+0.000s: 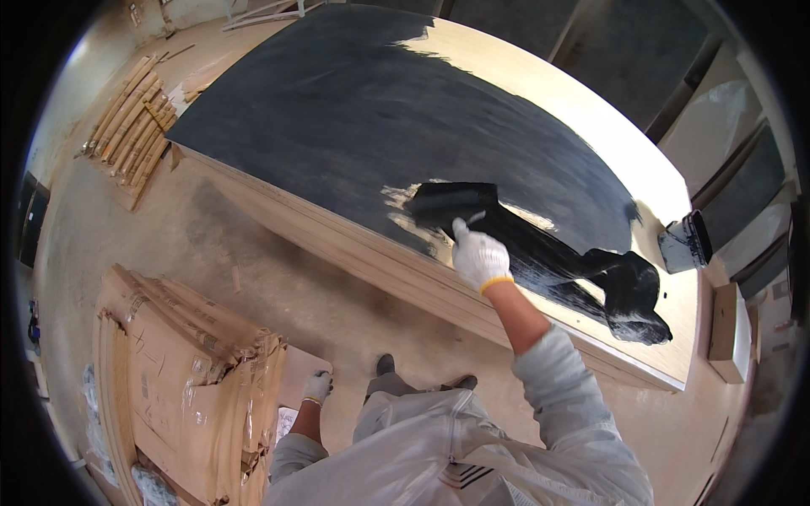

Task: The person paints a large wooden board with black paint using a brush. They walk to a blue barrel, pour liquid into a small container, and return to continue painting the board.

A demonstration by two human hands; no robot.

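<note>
A long stacked panel [278, 110] lies before me, its pale top largely coated in black paint. My right hand [483, 257], in a white knit glove with a yellow cuff, is over its near edge. Those fingers are closed on a wide paint tool, whose head blends into the wet black paint and is hard to make out. Thick wet paint [633, 291] runs from there to a glossy pool at the right end. My left hand [318, 386], also gloved, hangs low by my side near the cardboard, its fingers curled with nothing visible in them.
A paint-smeared black bucket [685, 242] stands at the panel's right end. Flattened cardboard and wrapped boards [181, 371] are stacked at lower left. Farther left lies a pile of wooden strips [131, 126]. Dark panels [629, 55] stand behind; a box [730, 333] sits at right.
</note>
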